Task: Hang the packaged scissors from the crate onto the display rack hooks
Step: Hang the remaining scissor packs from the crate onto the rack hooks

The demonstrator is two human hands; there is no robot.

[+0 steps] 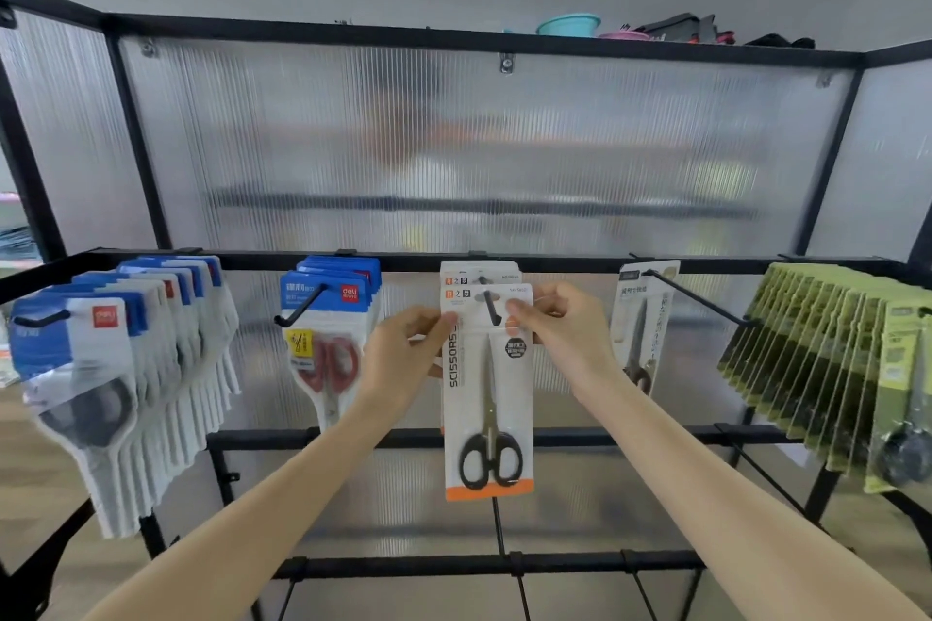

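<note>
scissors pack (488, 393) on hook (490, 307) | left hand (409, 348), right hand (560, 325) pinch its top corners

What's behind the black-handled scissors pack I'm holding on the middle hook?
Behind the scissors pack, another white pack hangs on the same hook; only its top edge shows. Anything further back is covered.

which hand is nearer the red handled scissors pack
Left. The left hand pinches the black-handled pack's left edge, just beside the red-handled scissors pack; the right hand holds its far, right edge.
</note>
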